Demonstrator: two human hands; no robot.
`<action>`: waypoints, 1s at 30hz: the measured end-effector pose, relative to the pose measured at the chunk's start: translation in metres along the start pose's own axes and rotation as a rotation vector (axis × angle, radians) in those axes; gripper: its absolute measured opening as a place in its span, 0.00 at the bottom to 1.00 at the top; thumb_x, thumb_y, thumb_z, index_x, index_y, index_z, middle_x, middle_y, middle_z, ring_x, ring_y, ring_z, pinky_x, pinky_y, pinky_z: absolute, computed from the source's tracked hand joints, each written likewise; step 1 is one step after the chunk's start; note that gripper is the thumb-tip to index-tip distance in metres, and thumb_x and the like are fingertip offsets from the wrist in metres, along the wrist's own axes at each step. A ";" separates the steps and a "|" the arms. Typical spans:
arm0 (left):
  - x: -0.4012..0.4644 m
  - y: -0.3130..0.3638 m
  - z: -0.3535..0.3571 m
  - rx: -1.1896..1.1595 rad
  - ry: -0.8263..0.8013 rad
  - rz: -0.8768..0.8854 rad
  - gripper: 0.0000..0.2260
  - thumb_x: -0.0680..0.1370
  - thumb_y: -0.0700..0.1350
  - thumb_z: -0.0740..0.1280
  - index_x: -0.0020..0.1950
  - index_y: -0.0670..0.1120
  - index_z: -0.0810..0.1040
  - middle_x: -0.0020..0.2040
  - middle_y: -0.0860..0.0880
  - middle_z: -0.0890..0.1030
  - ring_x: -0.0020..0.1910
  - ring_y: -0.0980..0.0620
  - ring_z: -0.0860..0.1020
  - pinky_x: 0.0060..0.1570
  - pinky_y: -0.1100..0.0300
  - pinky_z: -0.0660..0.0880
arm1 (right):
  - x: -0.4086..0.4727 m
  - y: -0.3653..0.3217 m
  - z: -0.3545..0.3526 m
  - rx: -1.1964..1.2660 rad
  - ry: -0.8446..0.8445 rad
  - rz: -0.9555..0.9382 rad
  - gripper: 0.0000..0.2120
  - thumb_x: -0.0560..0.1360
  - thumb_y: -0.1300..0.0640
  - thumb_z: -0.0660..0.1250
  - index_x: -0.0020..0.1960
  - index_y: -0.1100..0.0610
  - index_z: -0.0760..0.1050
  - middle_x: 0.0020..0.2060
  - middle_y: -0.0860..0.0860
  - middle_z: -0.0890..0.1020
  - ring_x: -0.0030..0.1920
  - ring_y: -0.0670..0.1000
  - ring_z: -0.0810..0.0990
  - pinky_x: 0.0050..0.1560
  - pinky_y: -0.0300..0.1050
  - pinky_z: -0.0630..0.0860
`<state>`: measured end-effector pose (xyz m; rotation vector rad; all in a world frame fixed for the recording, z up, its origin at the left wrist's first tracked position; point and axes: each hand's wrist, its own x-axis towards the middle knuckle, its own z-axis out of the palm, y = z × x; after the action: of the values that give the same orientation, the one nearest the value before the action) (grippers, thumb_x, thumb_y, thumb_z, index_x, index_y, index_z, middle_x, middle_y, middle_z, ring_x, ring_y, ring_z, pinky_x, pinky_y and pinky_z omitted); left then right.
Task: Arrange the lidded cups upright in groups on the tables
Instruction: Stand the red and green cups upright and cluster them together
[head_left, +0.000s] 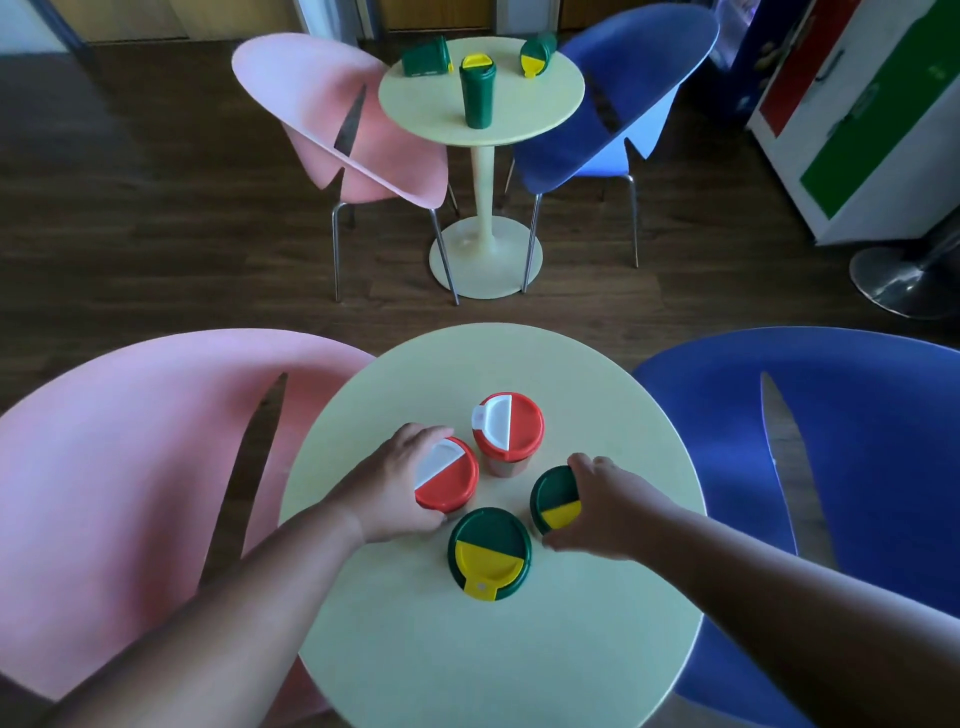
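On the near round table (498, 654) several lidded cups stand upright close together. My left hand (395, 488) grips a red cup with a red-and-white lid (451, 480). Just behind it stands a second red cup (511, 431), untouched. My right hand (608, 506) holds a green cup with a green-and-yellow lid (556, 499), tilted slightly left. Another green cup (490, 551) stands in front between my hands. On the far round table (519, 111) one green cup (478, 93) is upright, and two green cups (427, 57) (537, 54) lie on their sides.
A pink chair (130, 467) sits left of the near table and a blue chair (831, 441) right of it. The far table has its own pink chair (322, 104) and blue chair (634, 93). A white cabinet (857, 135) with coloured panels stands at the right.
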<state>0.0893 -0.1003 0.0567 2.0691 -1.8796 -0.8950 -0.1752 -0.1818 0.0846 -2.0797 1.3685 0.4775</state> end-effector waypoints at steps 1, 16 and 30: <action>0.000 0.000 0.000 0.002 0.005 -0.002 0.43 0.66 0.51 0.78 0.77 0.56 0.60 0.72 0.56 0.63 0.69 0.55 0.68 0.60 0.63 0.68 | 0.001 0.000 0.000 -0.004 0.006 -0.004 0.37 0.61 0.35 0.74 0.62 0.51 0.66 0.49 0.49 0.71 0.46 0.52 0.75 0.41 0.45 0.75; 0.005 0.008 0.006 0.025 -0.014 0.017 0.43 0.67 0.54 0.77 0.77 0.56 0.57 0.71 0.55 0.62 0.69 0.54 0.67 0.60 0.60 0.70 | 0.008 0.002 0.000 0.006 0.045 -0.115 0.42 0.62 0.38 0.73 0.71 0.48 0.61 0.57 0.49 0.71 0.54 0.52 0.73 0.50 0.51 0.79; 0.002 0.007 -0.003 0.122 0.017 0.030 0.42 0.67 0.61 0.75 0.77 0.57 0.60 0.71 0.57 0.63 0.71 0.56 0.64 0.64 0.59 0.69 | 0.005 0.012 0.001 0.114 0.101 -0.113 0.42 0.63 0.39 0.76 0.71 0.49 0.63 0.58 0.48 0.72 0.54 0.50 0.74 0.52 0.49 0.79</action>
<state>0.0852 -0.1040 0.0620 2.1036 -1.9970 -0.7716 -0.1840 -0.1876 0.0776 -2.0978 1.2948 0.2444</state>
